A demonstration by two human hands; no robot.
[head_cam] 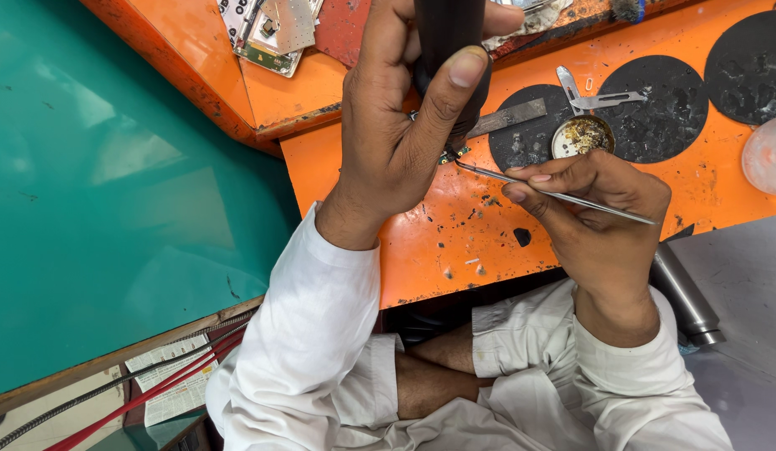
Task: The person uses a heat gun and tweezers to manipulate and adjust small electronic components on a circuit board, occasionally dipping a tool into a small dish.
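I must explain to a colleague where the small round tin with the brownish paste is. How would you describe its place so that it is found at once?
Start at the orange worktop and find the row of black round patches along its far side. The small round tin sits between two patches, just beyond the right hand holding the tweezers. It alone is a shiny metal cup with yellow-brown residue; its neighbours are flat metal pieces.
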